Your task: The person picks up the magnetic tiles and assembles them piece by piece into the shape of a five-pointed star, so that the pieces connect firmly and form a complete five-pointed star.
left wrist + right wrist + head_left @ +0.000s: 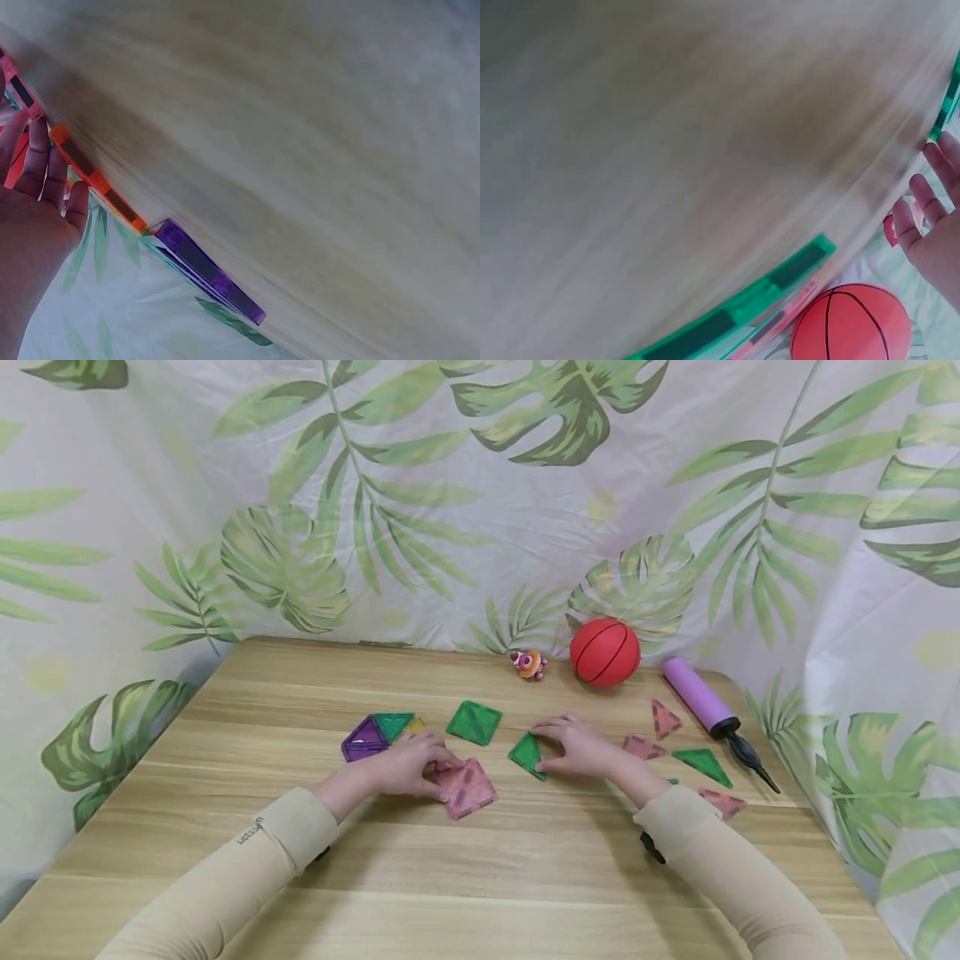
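Note:
My left hand (408, 766) pinches the left side of a pink square (472, 792) made of two triangular magnetic tiles on the table. To its right, my right hand (577, 747) holds a green triangular tile (527, 755), thumb at the near corner and fingers at the far one. Between and beyond the hands lies a green square (474, 722) of two triangles. Past my left hand, purple tiles (363, 739) adjoin a teal tile (392, 725) and a yellow-orange tile (416, 725), which the hand partly covers. The left wrist view shows an orange tile (97, 180) edge-on beside the fingers.
Right of my right arm lie loose pink triangles (664, 720) and a green triangle (703, 766). A purple hand pump (697, 695) lies along the right edge. At the back are a red ball (605, 652) and a small toy figure (529, 665), before a leaf-patterned cloth.

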`<state>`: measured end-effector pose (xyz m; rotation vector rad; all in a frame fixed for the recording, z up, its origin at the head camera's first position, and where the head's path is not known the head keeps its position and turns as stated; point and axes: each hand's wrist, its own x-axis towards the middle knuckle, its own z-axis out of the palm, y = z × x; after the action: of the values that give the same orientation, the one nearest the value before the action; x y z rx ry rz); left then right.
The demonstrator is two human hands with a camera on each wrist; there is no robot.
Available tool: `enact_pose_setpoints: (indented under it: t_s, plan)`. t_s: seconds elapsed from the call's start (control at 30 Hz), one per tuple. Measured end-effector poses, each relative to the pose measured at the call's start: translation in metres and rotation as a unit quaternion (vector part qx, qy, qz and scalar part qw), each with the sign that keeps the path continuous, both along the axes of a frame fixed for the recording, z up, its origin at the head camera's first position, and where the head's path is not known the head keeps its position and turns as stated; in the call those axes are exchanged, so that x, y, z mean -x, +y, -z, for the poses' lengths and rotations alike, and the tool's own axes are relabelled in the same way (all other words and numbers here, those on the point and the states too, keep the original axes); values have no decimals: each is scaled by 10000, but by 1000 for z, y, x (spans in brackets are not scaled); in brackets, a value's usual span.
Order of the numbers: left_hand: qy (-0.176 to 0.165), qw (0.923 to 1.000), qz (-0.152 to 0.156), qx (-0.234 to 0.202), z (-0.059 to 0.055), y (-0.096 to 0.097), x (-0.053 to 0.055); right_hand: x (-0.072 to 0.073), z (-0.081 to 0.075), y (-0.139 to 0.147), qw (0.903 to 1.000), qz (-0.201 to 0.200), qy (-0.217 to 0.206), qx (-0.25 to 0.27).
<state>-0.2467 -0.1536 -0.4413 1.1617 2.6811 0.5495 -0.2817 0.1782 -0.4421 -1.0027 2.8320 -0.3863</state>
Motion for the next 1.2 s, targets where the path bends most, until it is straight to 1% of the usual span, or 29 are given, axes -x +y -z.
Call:
enact_pose_setpoints:
  t_s: [0.1, 0.23, 0.37, 0.43, 0.57, 0.67, 0.77, 0.8, 0.87, 0.93, 1.03, 1.1, 1.2]
  plan:
    - [-15, 10000, 39, -25, -2, 1, 0, -1, -1, 0, 10000, -49, -64, 28]
    - [1, 10000, 11, -12, -8, 6, 3, -3, -8, 14, 9989, -15, -249, 386]
    - [146, 9999, -5, 0, -10, 21, 11, -5, -18, 42, 9966, 174, -232, 765]
    - [242, 9997, 27, 38, -11, 31, 15, -5, -21, 59, 9956, 297, -207, 864]
    - [305, 9995, 40, 29, -10, 52, 21, -7, -23, 91, 9934, 468, -203, 1026]
    - [183, 9998, 18, -91, -9, 66, 26, -6, -22, 112, 9930, 472, 16, 1086]
    - [-9, 10000, 82, -47, -9, 77, 30, -5, -18, 129, 9921, 444, 75, 1172]
    - [-83, 9999, 124, -12, -9, 80, 31, -4, -16, 134, 9922, 460, 86, 1152]
    - [-200, 9995, 216, 60, -10, 87, 33, -3, -13, 144, 9917, 516, -51, 1174]
    - [-221, 9992, 262, 185, -10, 93, 37, 0, -10, 152, 9924, 632, -93, 1048]
    - [-96, 9991, 244, 344, -8, 104, 46, 4, -6, 161, 9923, 806, -265, 899]
    - [-41, 9988, 157, 457, -7, 109, 53, 8, -4, 165, 9929, 785, -308, 842]
    - [-90, 9986, 33, 529, -5, 114, 61, 12, -2, 166, 9941, 556, -338, 866]
